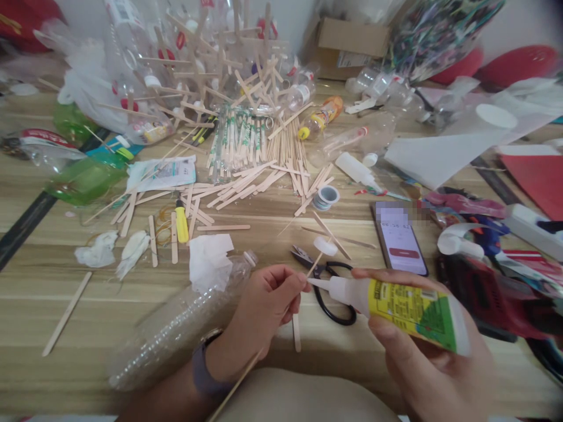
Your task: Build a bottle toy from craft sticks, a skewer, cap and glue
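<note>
My left hand [275, 293] is closed on a thin wooden skewer [314, 265], pinched between thumb and fingertips. The skewer's lower part sticks out below the wrist, and a white, cap-like piece [325, 245] sits at its upper end. In my right hand [422, 357] lies a glue bottle [411, 308] with a yellow and green label, tipped sideways. Its pointed nozzle reaches the skewer right beside my left fingertips; whether glue is coming out, I cannot tell. Under the nozzle, black-handled scissors [336, 313] lie on the table. A clear plastic bottle [176, 328] lies left of my left hand.
Loose craft sticks [246, 181] and a bundle of skewers [285, 143] cover the table's middle. A phone [400, 240] lies at right, near a red and black tool [497, 287]. Plastic bottles [127, 35] and stick assemblies crowd the back. A yellow-handled screwdriver [181, 223] lies left.
</note>
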Demonstrator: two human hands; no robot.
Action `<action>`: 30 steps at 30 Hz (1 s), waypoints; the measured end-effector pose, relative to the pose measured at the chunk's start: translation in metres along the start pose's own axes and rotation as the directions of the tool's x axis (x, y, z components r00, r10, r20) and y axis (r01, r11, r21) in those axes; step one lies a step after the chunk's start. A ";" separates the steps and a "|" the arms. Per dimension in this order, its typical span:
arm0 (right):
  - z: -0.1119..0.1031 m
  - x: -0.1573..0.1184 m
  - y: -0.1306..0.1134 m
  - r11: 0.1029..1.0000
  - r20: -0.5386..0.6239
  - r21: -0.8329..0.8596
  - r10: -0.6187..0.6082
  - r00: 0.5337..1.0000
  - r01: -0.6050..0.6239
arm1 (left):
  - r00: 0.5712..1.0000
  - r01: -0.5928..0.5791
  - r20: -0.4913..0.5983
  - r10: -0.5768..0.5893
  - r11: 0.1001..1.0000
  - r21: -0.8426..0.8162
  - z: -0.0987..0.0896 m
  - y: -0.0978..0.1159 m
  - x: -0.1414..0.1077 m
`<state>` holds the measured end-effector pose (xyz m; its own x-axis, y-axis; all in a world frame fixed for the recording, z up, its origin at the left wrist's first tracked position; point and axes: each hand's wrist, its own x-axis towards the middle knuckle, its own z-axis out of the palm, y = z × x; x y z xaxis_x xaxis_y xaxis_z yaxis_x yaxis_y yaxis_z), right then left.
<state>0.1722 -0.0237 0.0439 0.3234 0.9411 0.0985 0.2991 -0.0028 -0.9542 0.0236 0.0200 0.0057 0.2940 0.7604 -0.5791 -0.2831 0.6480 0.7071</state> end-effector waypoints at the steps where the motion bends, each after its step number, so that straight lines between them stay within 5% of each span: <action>1: 0.000 0.000 0.000 1.000 -0.001 0.003 0.004 1.000 -0.004 | 1.000 0.000 0.003 0.000 1.000 -0.002 0.000 0.000 0.000; 30: -0.006 0.002 -0.001 0.984 0.029 -0.113 -0.134 0.991 0.137 | 0.999 -0.048 0.005 0.048 0.996 0.081 -0.001 0.000 -0.002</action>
<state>0.1780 -0.0235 0.0469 0.2539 0.9425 0.2173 0.4396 0.0877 -0.8939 0.0222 0.0184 0.0071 0.2843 0.7902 -0.5430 -0.2217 0.6052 0.7646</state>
